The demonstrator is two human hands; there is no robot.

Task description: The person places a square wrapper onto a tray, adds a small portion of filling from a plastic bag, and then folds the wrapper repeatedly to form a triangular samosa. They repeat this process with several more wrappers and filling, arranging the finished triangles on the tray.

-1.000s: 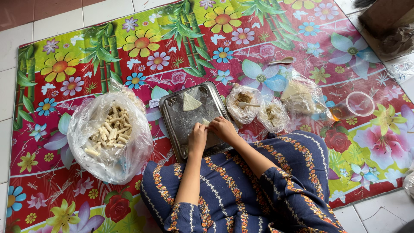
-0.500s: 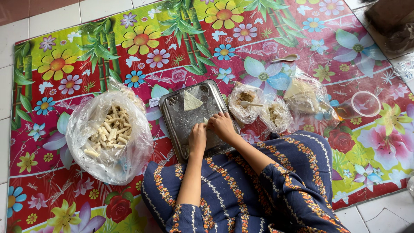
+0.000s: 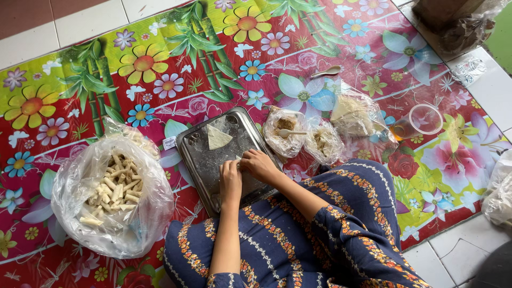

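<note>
Little has moved since the earlier frame: the left hand [image 3: 230, 181] and right hand [image 3: 257, 164] stay curled together over a small pale wrapper piece [image 3: 236, 158] on the steel tray [image 3: 200, 154]; whether they grip it is unclear. One triangular wrapper [image 3: 217, 137] lies farther up the tray. One big clear bag of pale rolls [image 3: 109, 192] sits left, three small clear bags [image 3: 320, 133] right.

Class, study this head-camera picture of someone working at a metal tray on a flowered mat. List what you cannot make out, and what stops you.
1. What the left hand and right hand press on the rectangular metal tray: head view, fingers cover it.
2. Contents of the clear bag holding a white spoon: too small, plastic glare.
3. Brown box under plastic: cut off by the top edge.
4. Crumpled clear bag: cut off by the right edge.
</note>
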